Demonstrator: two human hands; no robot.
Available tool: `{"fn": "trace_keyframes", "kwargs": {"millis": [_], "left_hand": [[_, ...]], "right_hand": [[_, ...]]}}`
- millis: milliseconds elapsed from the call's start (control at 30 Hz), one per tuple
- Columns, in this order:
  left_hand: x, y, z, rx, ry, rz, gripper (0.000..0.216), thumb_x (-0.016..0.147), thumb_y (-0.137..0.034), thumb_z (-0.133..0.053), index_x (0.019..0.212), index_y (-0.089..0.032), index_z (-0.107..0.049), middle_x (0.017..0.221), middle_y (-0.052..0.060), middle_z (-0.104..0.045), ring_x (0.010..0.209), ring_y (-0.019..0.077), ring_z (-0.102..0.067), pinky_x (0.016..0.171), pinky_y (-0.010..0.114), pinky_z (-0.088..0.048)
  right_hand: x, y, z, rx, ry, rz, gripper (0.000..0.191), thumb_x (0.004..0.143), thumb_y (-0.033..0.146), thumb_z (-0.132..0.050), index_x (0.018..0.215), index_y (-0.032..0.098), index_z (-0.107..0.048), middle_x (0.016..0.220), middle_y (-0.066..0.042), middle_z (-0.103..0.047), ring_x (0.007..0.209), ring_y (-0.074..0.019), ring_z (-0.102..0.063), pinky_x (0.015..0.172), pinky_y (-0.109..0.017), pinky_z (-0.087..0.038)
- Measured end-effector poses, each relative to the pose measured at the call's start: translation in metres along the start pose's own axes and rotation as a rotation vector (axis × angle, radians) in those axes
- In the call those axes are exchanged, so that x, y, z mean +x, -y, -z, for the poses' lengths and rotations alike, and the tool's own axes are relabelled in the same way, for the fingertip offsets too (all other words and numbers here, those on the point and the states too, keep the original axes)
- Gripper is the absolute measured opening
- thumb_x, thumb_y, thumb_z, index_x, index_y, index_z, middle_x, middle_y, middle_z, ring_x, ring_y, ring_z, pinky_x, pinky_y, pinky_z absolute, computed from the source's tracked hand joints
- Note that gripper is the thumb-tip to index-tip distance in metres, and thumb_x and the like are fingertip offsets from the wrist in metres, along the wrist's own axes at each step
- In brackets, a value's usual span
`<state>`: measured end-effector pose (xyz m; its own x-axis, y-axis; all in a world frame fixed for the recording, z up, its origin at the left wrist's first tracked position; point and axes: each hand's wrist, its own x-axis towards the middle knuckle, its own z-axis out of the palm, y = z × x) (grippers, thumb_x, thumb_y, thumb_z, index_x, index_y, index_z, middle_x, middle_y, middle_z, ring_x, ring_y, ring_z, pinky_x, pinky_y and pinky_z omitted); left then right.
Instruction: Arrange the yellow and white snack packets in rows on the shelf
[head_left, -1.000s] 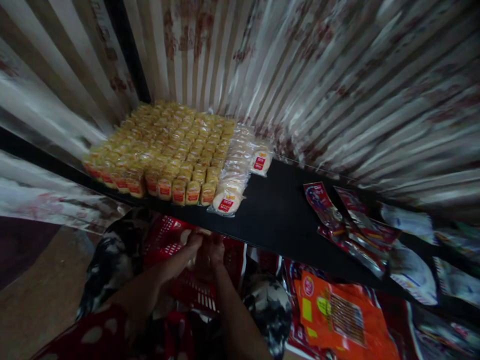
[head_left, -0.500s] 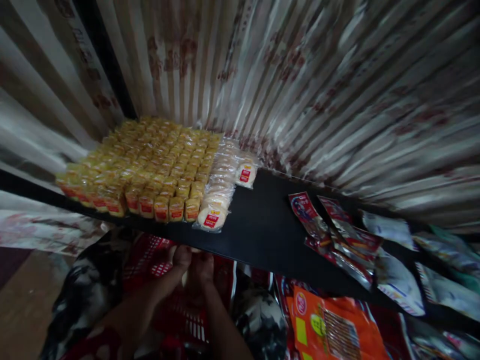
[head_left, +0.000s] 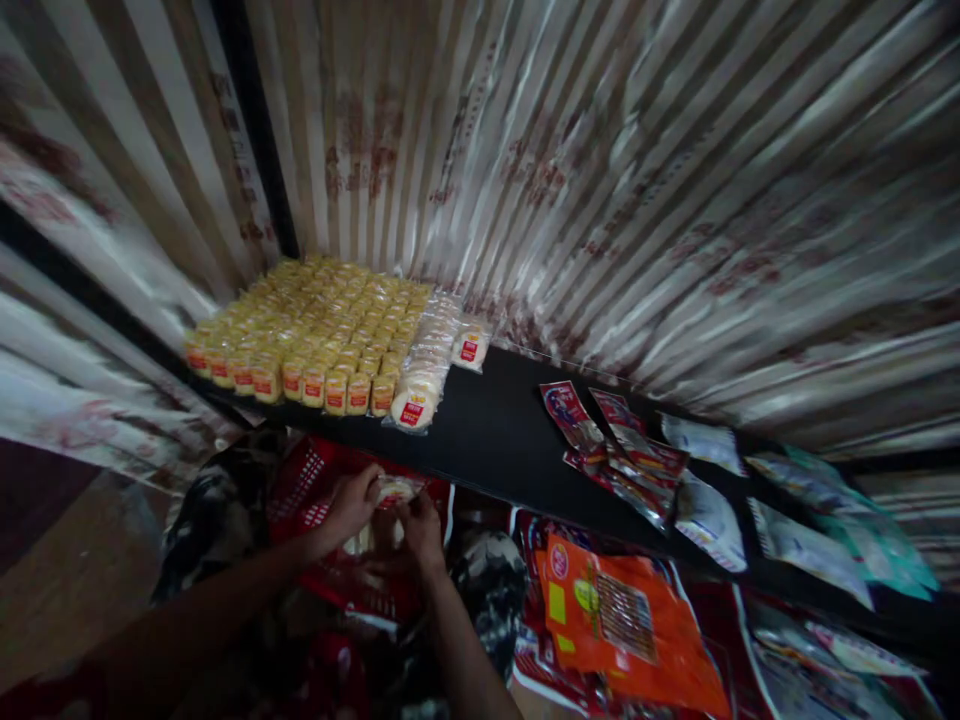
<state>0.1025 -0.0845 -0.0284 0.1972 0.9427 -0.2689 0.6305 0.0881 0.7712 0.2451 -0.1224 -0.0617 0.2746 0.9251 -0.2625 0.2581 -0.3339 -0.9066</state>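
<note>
My left hand [head_left: 357,503] and my right hand [head_left: 421,528] are closed on opposite edges of a round, pale snack in a clear wrapper [head_left: 393,490]. They hold it over a red plastic basket [head_left: 304,490] on my lap. More pale packets [head_left: 361,541] lie in the basket below, partly hidden by my hands. Just beyond, on the black shelf [head_left: 491,425], stands a row of similar round white packets [head_left: 417,398] with red labels. Left of that row are many yellow wrapped cakes [head_left: 330,345] in tight rows. One white packet [head_left: 470,347] sits apart at the back.
Dark red foil packets [head_left: 611,450] and white packets [head_left: 709,522] lie on the shelf's right part. An orange snack bag [head_left: 611,625] lies below the shelf, right of my knee. Striped sheeting [head_left: 525,180] hangs behind the shelf.
My hands have come apart a little and the round wrapped snack now shows between them. The camera view has shifted, so the shelf goods sit further left on the right side.
</note>
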Motion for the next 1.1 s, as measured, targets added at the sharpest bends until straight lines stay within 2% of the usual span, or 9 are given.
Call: {"fn": "trace_keyframes", "kwargs": {"millis": [100, 233, 333, 400, 500, 633, 767, 900, 1100], "left_hand": [[-0.009, -0.025, 0.015, -0.105, -0.038, -0.090, 0.016, 0.085, -0.028, -0.039, 0.082, -0.022, -0.052, 0.073, -0.003, -0.059, 0.069, 0.0127, -0.056, 0.066, 0.022, -0.041], [-0.009, -0.056, 0.022, -0.248, -0.093, -0.185, 0.017, 0.084, -0.032, -0.040, 0.081, -0.021, -0.052, 0.072, -0.002, -0.059, 0.070, 0.0132, -0.057, 0.066, 0.023, -0.044], [-0.002, -0.082, 0.020, -0.288, -0.132, -0.233, 0.019, 0.085, -0.032, -0.039, 0.085, -0.020, -0.054, 0.078, 0.000, -0.062, 0.075, 0.0145, -0.060, 0.070, 0.025, -0.047], [0.004, -0.101, 0.017, -0.302, -0.159, -0.265, 0.021, 0.086, -0.029, -0.039, 0.095, -0.020, -0.055, 0.089, 0.003, -0.065, 0.083, 0.0159, -0.062, 0.078, 0.029, -0.049], [0.012, -0.130, 0.006, -0.298, -0.223, -0.330, 0.032, 0.085, -0.022, -0.041, 0.116, -0.018, -0.051, 0.113, 0.010, -0.063, 0.104, 0.0186, -0.060, 0.094, 0.037, -0.046], [0.026, -0.160, -0.018, -0.199, -0.246, -0.373, 0.040, 0.084, -0.017, -0.040, 0.123, -0.015, -0.050, 0.136, 0.013, -0.050, 0.128, 0.0202, -0.044, 0.111, 0.038, -0.032], [0.058, -0.177, -0.041, -0.139, -0.175, -0.219, 0.044, 0.087, -0.020, -0.038, 0.129, -0.013, -0.049, 0.144, 0.014, -0.042, 0.136, 0.0214, -0.035, 0.115, 0.038, -0.025], [0.104, -0.191, -0.053, -0.151, -0.157, -0.104, 0.047, 0.090, -0.023, -0.034, 0.135, -0.013, -0.043, 0.149, 0.013, -0.035, 0.139, 0.0216, -0.028, 0.115, 0.039, -0.022], [0.160, -0.199, -0.066, -0.101, -0.208, -0.097, 0.045, 0.092, -0.020, -0.031, 0.135, -0.020, -0.044, 0.143, 0.010, -0.045, 0.139, 0.0228, -0.029, 0.112, 0.044, -0.027]], "right_hand": [[-0.017, 0.023, 0.021, 0.066, 0.031, -0.013, 0.033, 0.072, 0.040, -0.059, 0.097, 0.018, -0.063, 0.089, -0.006, -0.072, 0.080, -0.0200, -0.065, 0.075, -0.031, -0.051], [-0.030, 0.052, 0.049, 0.206, 0.057, 0.051, 0.034, 0.072, 0.041, -0.061, 0.098, 0.019, -0.062, 0.094, -0.005, -0.071, 0.085, -0.0197, -0.065, 0.078, -0.030, -0.050], [-0.026, 0.066, 0.070, 0.277, 0.034, 0.097, 0.031, 0.073, 0.040, -0.062, 0.097, 0.019, -0.061, 0.096, -0.005, -0.071, 0.086, -0.0194, -0.064, 0.079, -0.030, -0.049], [-0.016, 0.073, 0.085, 0.301, -0.012, 0.125, 0.031, 0.073, 0.041, -0.062, 0.095, 0.019, -0.061, 0.093, -0.005, -0.071, 0.084, -0.0191, -0.065, 0.079, -0.030, -0.049], [0.008, 0.082, 0.105, 0.300, -0.109, 0.161, 0.035, 0.072, 0.045, -0.062, 0.094, 0.018, -0.059, 0.090, -0.006, -0.071, 0.081, -0.0198, -0.064, 0.076, -0.031, -0.050], [0.053, 0.090, 0.124, 0.126, -0.272, 0.222, 0.036, 0.075, 0.045, -0.055, 0.097, 0.017, -0.059, 0.094, -0.008, -0.070, 0.084, -0.0211, -0.064, 0.078, -0.032, -0.048], [0.105, 0.095, 0.127, -0.017, -0.301, 0.253, 0.036, 0.078, 0.041, -0.050, 0.103, 0.017, -0.061, 0.099, -0.009, -0.070, 0.088, -0.0214, -0.065, 0.079, -0.032, -0.048], [0.155, 0.101, 0.120, -0.043, -0.304, 0.260, 0.039, 0.079, 0.038, -0.048, 0.110, 0.017, -0.060, 0.101, -0.010, -0.071, 0.087, -0.0203, -0.065, 0.077, -0.030, -0.049], [0.202, 0.110, 0.108, 0.008, -0.277, 0.254, 0.037, 0.077, 0.036, -0.050, 0.105, 0.016, -0.064, 0.092, -0.007, -0.072, 0.081, -0.0190, -0.064, 0.074, -0.029, -0.049]]}}
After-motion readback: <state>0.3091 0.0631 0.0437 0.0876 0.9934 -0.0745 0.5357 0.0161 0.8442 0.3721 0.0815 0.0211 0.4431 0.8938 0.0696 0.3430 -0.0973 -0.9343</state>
